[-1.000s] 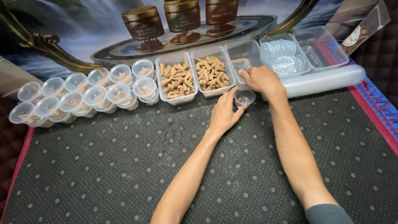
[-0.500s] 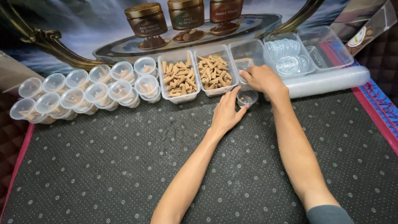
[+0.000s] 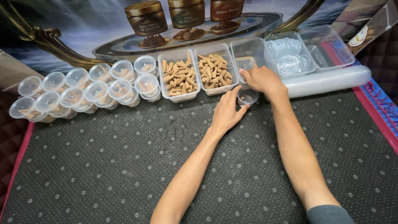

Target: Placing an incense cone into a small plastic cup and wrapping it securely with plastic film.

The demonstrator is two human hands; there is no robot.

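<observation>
A small clear plastic cup (image 3: 248, 97) stands on the dark dotted mat, just in front of the trays. My left hand (image 3: 226, 111) rests flat beside it, thumb and fingers touching its left side. My right hand (image 3: 262, 79) hovers right above the cup at the front edge of a nearly empty clear tray (image 3: 247, 54), fingers curled; I cannot tell whether they pinch anything. Two clear trays of tan incense cones (image 3: 178, 77) (image 3: 212, 69) stand to the left of that tray.
Several small clear cups with cones inside (image 3: 83, 91) lie in rows at the left. A tray of clear round lids (image 3: 287, 56), an empty clear tray (image 3: 329, 46) and a long sleeve of stacked cups (image 3: 327, 81) sit at the right. A printed backdrop stands behind.
Both hands and the cup stay almost where they were; only the view has shifted slightly.
</observation>
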